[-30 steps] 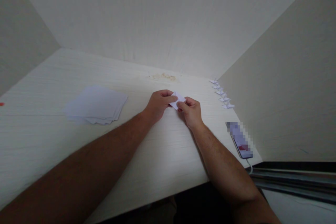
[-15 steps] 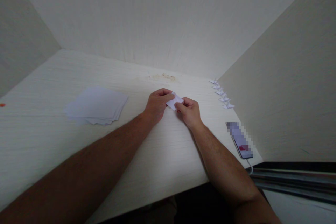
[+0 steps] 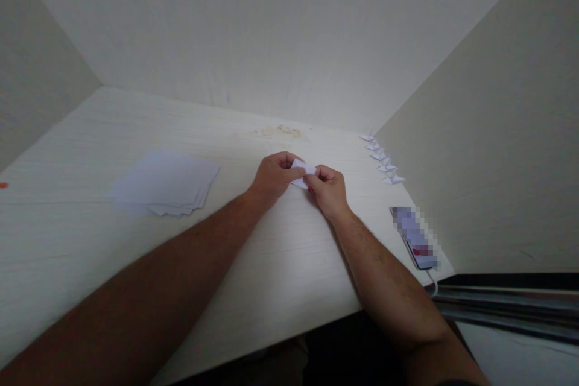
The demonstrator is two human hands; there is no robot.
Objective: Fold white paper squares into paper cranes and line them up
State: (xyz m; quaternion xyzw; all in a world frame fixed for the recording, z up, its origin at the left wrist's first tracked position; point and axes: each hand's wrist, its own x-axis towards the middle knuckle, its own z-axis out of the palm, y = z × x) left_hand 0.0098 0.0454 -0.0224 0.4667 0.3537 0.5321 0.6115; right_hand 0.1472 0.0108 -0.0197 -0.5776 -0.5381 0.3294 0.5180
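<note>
Between my two hands is a small folded piece of white paper (image 3: pixel 298 183), held just above the pale table. My left hand (image 3: pixel 277 176) grips it from the left, thumb lying across its face. From the right, my right hand (image 3: pixel 330 189) pinches its edge with thumb and curled forefinger. The two thumb tips are close together over the middle of the paper. Fingers hide much of the paper, and those beneath it are out of sight.
A stack of white paper sheets (image 3: pixel 167 184) lies on the table (image 3: pixel 271 277) to the left. Several small folded paper figures (image 3: pixel 386 167) line the right wall. Nearer me, a phone (image 3: pixel 414 238) with a white cable (image 3: pixel 433 284) rests by the right edge. Brownish marks (image 3: pixel 284 131) stain the back.
My left thumb has slid right across the paper, closer to the right thumb. The paper has turned slightly in my hands. The camera view has shifted a little.
</note>
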